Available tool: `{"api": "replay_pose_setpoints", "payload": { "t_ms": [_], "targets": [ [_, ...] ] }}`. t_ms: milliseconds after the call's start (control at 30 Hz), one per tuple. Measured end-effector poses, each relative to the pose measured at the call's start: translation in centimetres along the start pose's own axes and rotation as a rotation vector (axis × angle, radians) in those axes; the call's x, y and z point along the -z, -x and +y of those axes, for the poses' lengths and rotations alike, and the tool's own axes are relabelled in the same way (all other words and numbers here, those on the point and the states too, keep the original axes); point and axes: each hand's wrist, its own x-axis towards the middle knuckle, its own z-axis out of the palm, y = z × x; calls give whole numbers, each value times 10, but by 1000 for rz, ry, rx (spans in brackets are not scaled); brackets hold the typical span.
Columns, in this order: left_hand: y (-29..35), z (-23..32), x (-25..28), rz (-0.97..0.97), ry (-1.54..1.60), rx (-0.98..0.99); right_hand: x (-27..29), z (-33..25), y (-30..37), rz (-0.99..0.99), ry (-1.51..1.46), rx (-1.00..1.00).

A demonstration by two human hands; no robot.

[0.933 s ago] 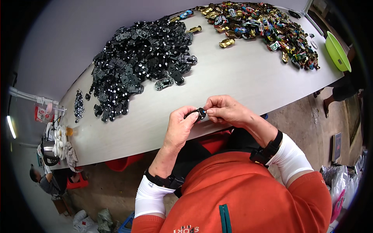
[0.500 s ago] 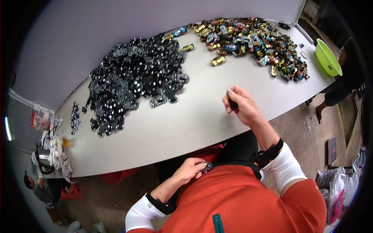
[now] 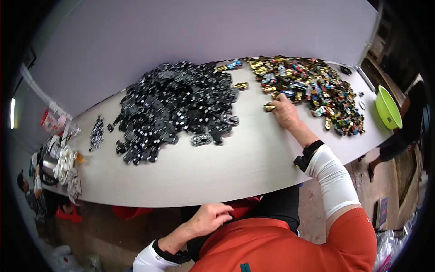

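Our right hand (image 3: pixel 285 114) is out over the table (image 3: pixel 213 174), fingertips on a gold car (image 3: pixel 268 108) at the near-left fringe of the coloured pile (image 3: pixel 312 90). Can't tell if the grip is closed, or if the car is off the surface. Its long axis runs roughly left-right; the visible end points left, the other is hidden under our fingers, so no call on nose vs tail.

Our left hand (image 3: pixel 208 220) is released: fingers loosely bent, nothing seen in it, over our lap, just off the table's near edge.

Room: bare top left of the gold car, up to the black pile (image 3: pixel 172 106). Toward us, a wide open strip down to the near edge. Far and right sides are tight, coloured pile close by. A second gold car (image 3: pixel 240 85) sits alone between piles, also roughly left-right. Wall (image 3: pixel 217 31) bounds the far edge; green basin (image 3: pixel 388 108) at the right end.
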Motion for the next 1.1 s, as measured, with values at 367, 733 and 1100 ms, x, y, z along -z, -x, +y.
{"api": "replay_pose_setpoints", "payload": {
  "t_ms": [367,733,1100],
  "targets": [
    [-105,-42,119,667,-807,-157,34,-23,9,-551,-565,-68],
    [-69,-37,100,745,-581,-113,41,-1,10,-607,-389,-54],
    [-77,7,40,511,42,-274,64,-125,69,-537,-899,68]
  ]
}}
